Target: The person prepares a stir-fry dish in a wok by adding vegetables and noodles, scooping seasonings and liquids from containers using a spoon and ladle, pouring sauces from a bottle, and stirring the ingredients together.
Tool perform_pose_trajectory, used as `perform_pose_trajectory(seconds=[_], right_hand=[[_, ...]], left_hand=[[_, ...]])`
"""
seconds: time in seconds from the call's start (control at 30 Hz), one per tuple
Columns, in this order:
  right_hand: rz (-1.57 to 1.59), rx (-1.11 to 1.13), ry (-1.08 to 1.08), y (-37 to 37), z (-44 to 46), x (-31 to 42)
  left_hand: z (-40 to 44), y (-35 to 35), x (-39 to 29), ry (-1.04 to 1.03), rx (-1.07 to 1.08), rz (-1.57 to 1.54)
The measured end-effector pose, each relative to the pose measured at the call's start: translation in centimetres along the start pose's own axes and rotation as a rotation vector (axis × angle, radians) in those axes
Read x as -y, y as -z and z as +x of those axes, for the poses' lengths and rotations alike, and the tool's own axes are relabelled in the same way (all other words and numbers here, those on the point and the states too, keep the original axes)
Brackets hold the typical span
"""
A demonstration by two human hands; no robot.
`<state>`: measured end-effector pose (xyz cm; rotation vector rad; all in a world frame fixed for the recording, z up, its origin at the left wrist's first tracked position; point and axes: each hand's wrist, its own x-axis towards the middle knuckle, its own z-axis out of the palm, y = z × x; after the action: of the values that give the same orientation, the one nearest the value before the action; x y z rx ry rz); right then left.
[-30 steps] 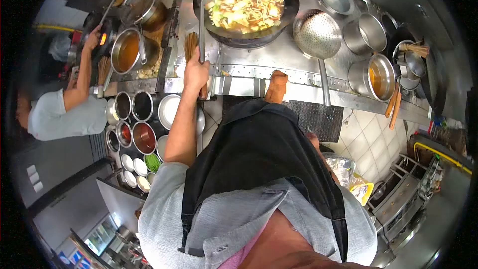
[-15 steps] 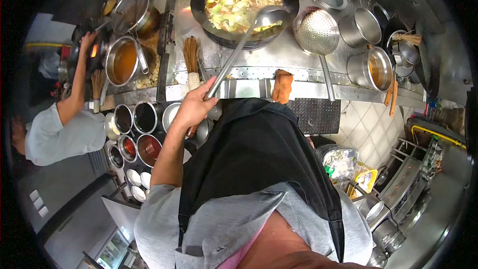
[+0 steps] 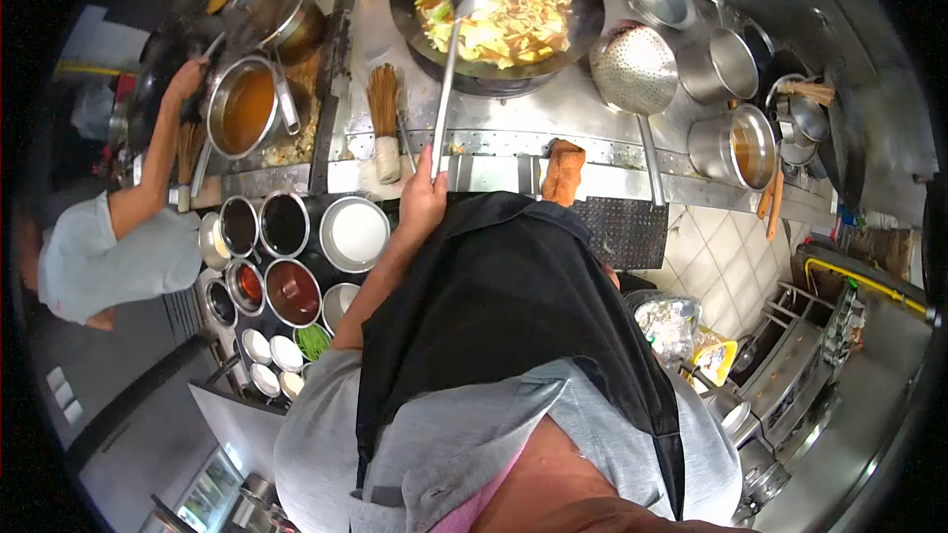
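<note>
My left hand (image 3: 423, 205) is closed around the handle of a long metal ladle (image 3: 449, 79). The ladle's bowl rests in the food at the far left part of a large black wok (image 3: 587, 10). Pale noodle-like strips and pieces of cabbage in brown broth (image 3: 523, 25) fill the wok. At the right edge of my black apron (image 3: 494, 306) a sliver of skin (image 3: 613, 279) shows, perhaps my right hand; its fingers are hidden. A perforated skimmer (image 3: 634, 69) lies right of the wok, apart from my hands.
A bamboo brush (image 3: 385, 114) stands left of the wok; an orange cloth (image 3: 563, 173) lies at the counter's front edge. Metal pots (image 3: 719, 64) stand at right. Seasoning containers (image 3: 294, 294) sit at left. Beyond them a co-worker (image 3: 128, 247) reaches over another stove.
The ladle has swung from the wok's right side to its far left, its handle now steeper. My left hand has shifted slightly right and lower. The co-worker's arm has moved a little.
</note>
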<state>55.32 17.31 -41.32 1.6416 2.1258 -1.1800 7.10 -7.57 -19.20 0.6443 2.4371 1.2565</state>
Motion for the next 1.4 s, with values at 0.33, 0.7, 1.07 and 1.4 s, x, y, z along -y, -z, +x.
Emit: perform_pose_trajectory(seconds=[0.33, 0.7, 1.07, 1.4], right_hand=[[0.396, 0.163, 0.317, 11.6, -4.5, 28.7], [0.98, 0.437, 0.495, 27.6, 2.7, 39.2], [-0.4, -0.243, 0.343, 31.3, 40.8, 33.1], [-0.369, -0.498, 0.44, 31.9, 27.1, 31.4]], left_hand=[[2.2, -0.6, -9.2, 0.195, 0.24, -0.568], [5.9, -11.4, -23.1, -0.186, 0.399, -0.52], [-19.5, -17.4, -5.0, 0.56, -0.092, -0.397], [-22.4, -18.7, -12.0, 0.359, -0.181, 0.065]])
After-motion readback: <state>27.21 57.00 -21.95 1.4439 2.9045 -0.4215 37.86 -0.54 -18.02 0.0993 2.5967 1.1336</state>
